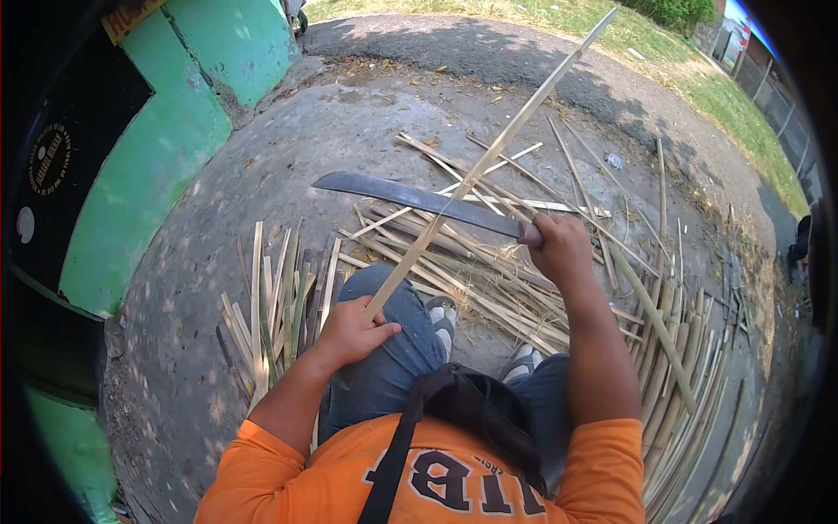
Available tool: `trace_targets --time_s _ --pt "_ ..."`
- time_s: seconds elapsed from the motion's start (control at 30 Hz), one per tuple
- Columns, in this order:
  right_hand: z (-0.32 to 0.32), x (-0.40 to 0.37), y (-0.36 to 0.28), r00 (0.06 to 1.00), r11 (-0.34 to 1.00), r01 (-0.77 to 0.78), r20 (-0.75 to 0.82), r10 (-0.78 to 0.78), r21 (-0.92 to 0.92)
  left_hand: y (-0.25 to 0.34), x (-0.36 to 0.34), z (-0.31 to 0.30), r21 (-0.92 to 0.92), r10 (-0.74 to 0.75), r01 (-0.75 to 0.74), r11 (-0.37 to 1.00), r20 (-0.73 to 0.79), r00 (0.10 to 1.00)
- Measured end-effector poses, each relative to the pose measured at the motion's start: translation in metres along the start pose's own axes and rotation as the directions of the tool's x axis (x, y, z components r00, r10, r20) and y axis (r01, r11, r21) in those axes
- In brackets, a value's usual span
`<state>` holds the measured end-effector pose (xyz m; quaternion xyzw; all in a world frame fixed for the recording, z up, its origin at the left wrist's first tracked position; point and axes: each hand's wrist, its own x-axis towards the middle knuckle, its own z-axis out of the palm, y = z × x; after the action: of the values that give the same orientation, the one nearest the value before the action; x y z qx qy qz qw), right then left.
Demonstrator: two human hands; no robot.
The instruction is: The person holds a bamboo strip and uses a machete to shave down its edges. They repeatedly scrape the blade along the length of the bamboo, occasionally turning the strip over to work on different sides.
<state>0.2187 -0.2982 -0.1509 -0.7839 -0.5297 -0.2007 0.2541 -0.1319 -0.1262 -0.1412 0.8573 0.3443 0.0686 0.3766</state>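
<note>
My left hand [356, 332] is closed around the lower end of a long, pale bamboo strip [491, 155], just over my left knee. The strip slants up and away to the right. In my right hand [559, 248] is the wooden handle of a machete [419, 199]. Its long dark blade points left and crosses the strip around mid-length, seemingly touching it. Thin curled fibres show by the crossing. Below the blade, split bamboo strips [515, 301] lie in a loose heap on the ground in front of my shoes.
Several upright strips [266, 301] stand in a bunch to my left. Bamboo poles [668, 349] lie at my right. A green wall [131, 210] rises at the left. Beyond the concrete ground [227, 210] are a road and grass [733, 113]. A black bag [476, 406] hangs at my front.
</note>
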Motion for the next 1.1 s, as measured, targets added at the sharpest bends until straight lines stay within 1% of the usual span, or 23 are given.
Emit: trace_targets --time_s 0.07,0.17,0.2,0.3,0.33,0.43,0.47,0.57,0.67,0.77,0.8,0.9,0.93,1.03,1.07,1.1 --pt "-0.006 0.001 -0.007 1.0 1.0 0.024 0.014 -0.024 0.001 -0.001 0.0 0.0 -0.019 -0.02 0.02 1.0 0.01 1.0" --pt "-0.002 0.002 -0.024 0.992 0.992 0.123 -0.028 -0.122 0.026 0.0 -0.001 -0.002 -0.056 -0.044 0.045 0.997 0.027 0.999" --pt "0.004 0.001 -0.027 0.988 0.988 0.153 -0.003 -0.153 0.015 -0.003 0.0 -0.001 -0.067 -0.043 0.045 0.997 0.033 0.999" --pt "0.008 0.004 -0.032 0.975 0.975 0.218 -0.062 -0.215 0.052 -0.005 0.0 -0.003 -0.082 -0.039 0.043 0.996 0.05 0.998" --pt "0.008 0.005 -0.029 0.975 0.979 0.201 -0.096 -0.199 0.019 -0.005 -0.001 -0.004 -0.085 -0.039 0.044 0.995 0.056 0.998" --pt "0.008 0.006 -0.012 0.99 0.997 0.077 -0.119 -0.074 0.015 -0.006 -0.003 -0.005 -0.092 -0.009 0.013 0.996 0.049 0.999" --pt "0.008 0.005 -0.009 0.992 1.0 0.025 -0.126 -0.027 -0.016 -0.006 -0.003 -0.005 -0.085 -0.003 0.007 0.996 0.049 0.999" --pt "0.005 0.003 -0.008 0.99 0.999 0.045 -0.135 -0.047 -0.02 -0.005 -0.001 -0.004 -0.071 -0.005 0.009 0.997 0.058 0.998" --pt "0.001 0.003 -0.02 0.983 0.993 0.122 -0.138 -0.122 -0.009 -0.003 0.0 -0.006 -0.072 -0.042 0.047 0.996 0.078 0.996" --pt "0.003 0.003 -0.041 0.957 0.961 0.277 -0.089 -0.275 0.002 -0.001 -0.001 -0.006 -0.051 -0.05 0.055 0.997 0.083 0.995" --pt "0.006 0.002 -0.048 0.945 0.95 0.311 -0.097 -0.312 -0.024 0.0 -0.001 -0.007 -0.035 -0.049 0.052 0.998 0.085 0.995" --pt "0.007 0.003 -0.044 0.95 0.955 0.295 -0.097 -0.298 -0.046 -0.002 -0.002 -0.008 -0.033 -0.026 0.029 0.999 0.08 0.996" --pt "0.001 0.005 -0.039 0.963 0.969 0.245 -0.11 -0.246 -0.023 -0.004 -0.003 -0.007 -0.043 -0.015 0.018 0.999 0.076 0.997" --pt "0.0 0.009 -0.013 0.979 0.998 0.041 -0.198 -0.048 -0.038 0.0 -0.005 -0.007 -0.047 0.0 0.003 0.999 0.062 0.998" --pt "-0.002 0.006 -0.008 0.986 0.997 -0.07 -0.153 0.064 -0.036 -0.002 -0.004 -0.007 -0.065 0.006 -0.002 0.998 0.06 0.998" --pt "-0.004 0.005 -0.008 0.986 0.998 -0.057 -0.161 0.05 -0.038 -0.004 -0.003 -0.006 -0.083 0.012 -0.007 0.997 0.061 0.998"
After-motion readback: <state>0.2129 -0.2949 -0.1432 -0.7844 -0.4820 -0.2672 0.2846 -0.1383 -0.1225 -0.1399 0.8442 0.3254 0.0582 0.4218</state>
